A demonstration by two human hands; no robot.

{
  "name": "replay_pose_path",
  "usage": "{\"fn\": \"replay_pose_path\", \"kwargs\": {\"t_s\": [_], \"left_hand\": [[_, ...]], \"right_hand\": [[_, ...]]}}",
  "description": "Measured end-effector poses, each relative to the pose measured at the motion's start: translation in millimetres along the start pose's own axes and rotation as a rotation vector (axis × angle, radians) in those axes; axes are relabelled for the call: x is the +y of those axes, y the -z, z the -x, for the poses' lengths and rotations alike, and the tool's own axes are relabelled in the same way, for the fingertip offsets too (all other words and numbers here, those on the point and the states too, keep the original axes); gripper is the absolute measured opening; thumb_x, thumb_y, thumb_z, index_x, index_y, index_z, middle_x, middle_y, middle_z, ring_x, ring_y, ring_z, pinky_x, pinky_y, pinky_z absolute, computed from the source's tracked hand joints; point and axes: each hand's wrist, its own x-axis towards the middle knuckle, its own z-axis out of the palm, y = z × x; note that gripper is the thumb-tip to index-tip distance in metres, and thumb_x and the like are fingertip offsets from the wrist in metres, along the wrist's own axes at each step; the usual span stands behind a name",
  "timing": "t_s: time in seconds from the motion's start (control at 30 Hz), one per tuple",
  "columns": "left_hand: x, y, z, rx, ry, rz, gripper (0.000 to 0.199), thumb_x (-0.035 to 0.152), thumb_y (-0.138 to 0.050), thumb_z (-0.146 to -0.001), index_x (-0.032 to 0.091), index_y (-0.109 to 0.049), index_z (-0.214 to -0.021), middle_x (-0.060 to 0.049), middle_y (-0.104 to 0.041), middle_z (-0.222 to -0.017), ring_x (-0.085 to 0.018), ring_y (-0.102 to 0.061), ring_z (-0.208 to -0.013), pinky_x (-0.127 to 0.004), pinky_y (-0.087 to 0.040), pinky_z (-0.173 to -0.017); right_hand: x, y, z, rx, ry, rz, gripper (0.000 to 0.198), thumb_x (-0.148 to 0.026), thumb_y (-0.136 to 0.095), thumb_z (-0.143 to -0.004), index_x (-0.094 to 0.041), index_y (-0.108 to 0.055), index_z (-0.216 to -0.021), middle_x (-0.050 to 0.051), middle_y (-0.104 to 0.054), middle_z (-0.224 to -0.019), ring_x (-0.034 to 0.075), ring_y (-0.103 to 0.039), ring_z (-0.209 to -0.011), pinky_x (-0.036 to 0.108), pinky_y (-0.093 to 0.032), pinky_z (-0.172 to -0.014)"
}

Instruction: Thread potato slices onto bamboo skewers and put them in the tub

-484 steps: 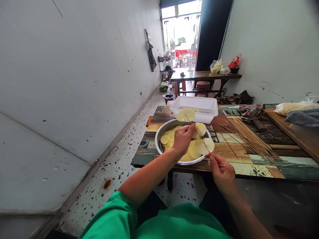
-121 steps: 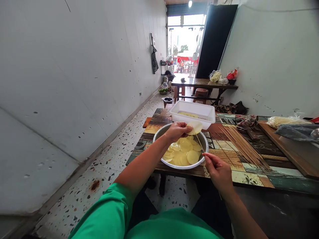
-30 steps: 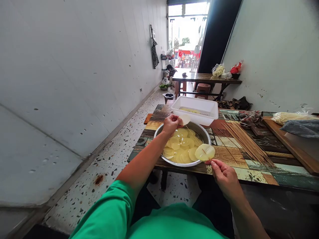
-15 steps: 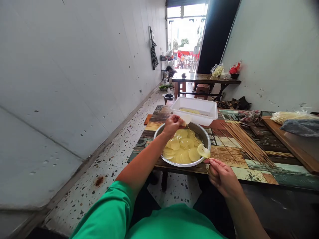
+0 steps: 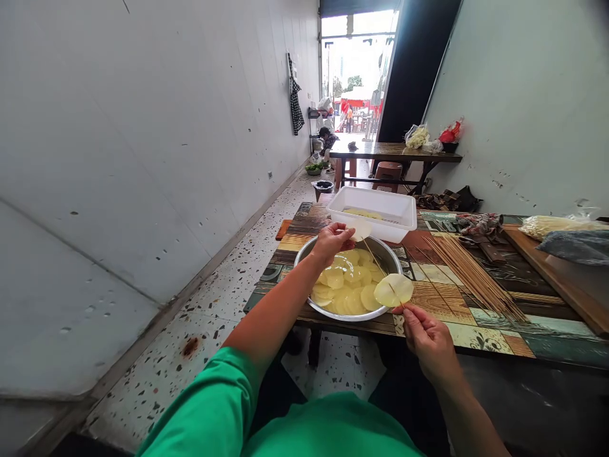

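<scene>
My left hand [image 5: 334, 242] is closed in a pinch on a thin pale potato slice [image 5: 360, 230] over the far side of the metal basin [image 5: 351, 317]. A bamboo skewer [image 5: 375, 256] runs from that slice down towards my right hand [image 5: 429, 343]. The right fingers are closed round the skewer's near end, just beyond the basin's right rim. Close to those fingers, a second round slice [image 5: 394, 290] is threaded on the skewer, its flat face towards me. Many yellowish slices [image 5: 349, 298] lie in water in the basin.
Behind the basin stands a white plastic tub [image 5: 404, 223] with some slices inside. Loose bamboo skewers [image 5: 471, 276] lie to the right, near a crumpled cloth [image 5: 479, 223] and a wooden board [image 5: 552, 279]. A person [image 5: 327, 136] is low down near the doorway.
The slice near my right hand has turned from a slanted, curled view to face me flat. My right hand has shifted slightly right; the left hand keeps its pinch.
</scene>
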Motion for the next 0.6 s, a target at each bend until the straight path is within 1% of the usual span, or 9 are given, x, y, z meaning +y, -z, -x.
{"fn": "replay_pose_path", "kwargs": {"t_s": [0.07, 0.17, 0.27, 0.37, 0.43, 0.47, 0.53, 0.6], "left_hand": [[-2.7, 0.8, -2.7, -0.002, -0.023, -0.009, 0.031, 0.024, -0.083, -0.071, 0.015, -0.054, -0.078, 0.001, -0.065, -0.065, -0.010, -0.062, -0.053, -0.026, -0.055, -0.060], [-4.2, 0.4, -5.0, 0.050, -0.031, 0.012, 0.028, 0.019, -0.081, -0.073, 0.015, -0.053, -0.075, 0.001, -0.064, -0.069, -0.010, -0.062, -0.058, -0.025, -0.055, -0.061], [-1.8, -1.6, -4.1, 0.108, 0.031, 0.084, 0.028, 0.012, -0.077, -0.075, 0.015, -0.049, -0.074, 0.001, -0.062, -0.067, -0.012, -0.063, -0.059, -0.029, -0.057, -0.064], [1.5, -3.2, -1.6, 0.143, 0.112, 0.149, 0.029, 0.007, -0.074, -0.077, 0.015, -0.046, -0.075, 0.000, -0.062, -0.066, -0.013, -0.065, -0.059, -0.031, -0.058, -0.065], [2.8, -3.6, -0.3, 0.148, 0.137, 0.167, 0.029, 0.005, -0.073, -0.077, 0.015, -0.045, -0.076, -0.001, -0.063, -0.068, -0.014, -0.066, -0.059, -0.031, -0.058, -0.064], [3.3, -3.7, 0.0, 0.145, 0.142, 0.170, 0.029, 0.005, -0.072, -0.077, 0.015, -0.045, -0.076, -0.001, -0.063, -0.068, -0.014, -0.066, -0.059, -0.031, -0.058, -0.064], [3.8, -3.9, 0.3, 0.140, 0.151, 0.174, 0.029, 0.004, -0.071, -0.078, 0.016, -0.044, -0.076, -0.001, -0.063, -0.067, -0.014, -0.066, -0.058, -0.030, -0.058, -0.062], [4.2, -4.2, 0.5, 0.138, 0.164, 0.184, 0.029, 0.004, -0.071, -0.078, 0.016, -0.044, -0.077, -0.001, -0.064, -0.067, -0.014, -0.067, -0.058, -0.030, -0.058, -0.061]], "right_hand": [[-2.6, -0.3, 0.8, -0.017, -0.043, -0.052, 0.049, -0.062, -0.063, -0.082, -0.014, -0.066, -0.093, -0.009, -0.028, -0.050, 0.007, -0.022, -0.045, 0.023, -0.015, -0.042], [-6.0, -2.7, 2.1, -0.071, -0.068, -0.109, 0.047, -0.061, -0.065, -0.081, -0.015, -0.065, -0.092, -0.010, -0.028, -0.050, 0.007, -0.023, -0.044, 0.023, -0.015, -0.042], [-4.9, -4.0, 2.2, -0.103, -0.076, -0.123, 0.047, -0.061, -0.065, -0.080, -0.016, -0.065, -0.091, -0.010, -0.027, -0.050, 0.007, -0.022, -0.044, 0.023, -0.014, -0.042], [-0.2, -2.8, 1.4, -0.056, -0.040, -0.033, 0.047, -0.061, -0.065, -0.080, -0.016, -0.066, -0.091, -0.008, -0.030, -0.051, 0.008, -0.023, -0.045, 0.024, -0.015, -0.043], [2.0, -1.4, 0.7, -0.014, -0.007, 0.030, 0.045, -0.060, -0.066, -0.080, -0.016, -0.067, -0.089, -0.007, -0.033, -0.052, 0.008, -0.025, -0.046, 0.024, -0.016, -0.043], [2.3, -0.8, 0.3, -0.012, -0.010, 0.021, 0.044, -0.059, -0.067, -0.080, -0.016, -0.067, -0.088, -0.007, -0.032, -0.052, 0.008, -0.025, -0.046, 0.024, -0.016, -0.043], [1.0, 0.6, -0.7, -0.058, -0.068, -0.113, 0.042, -0.058, -0.069, -0.079, -0.017, -0.065, -0.087, -0.009, -0.028, -0.051, 0.007, -0.022, -0.044, 0.022, -0.016, -0.041], [-1.9, 2.7, -2.1, -0.146, -0.168, -0.324, 0.037, -0.054, -0.072, -0.077, -0.018, -0.063, -0.084, -0.011, -0.023, -0.050, 0.006, -0.016, -0.043, 0.020, -0.015, -0.038]]}}
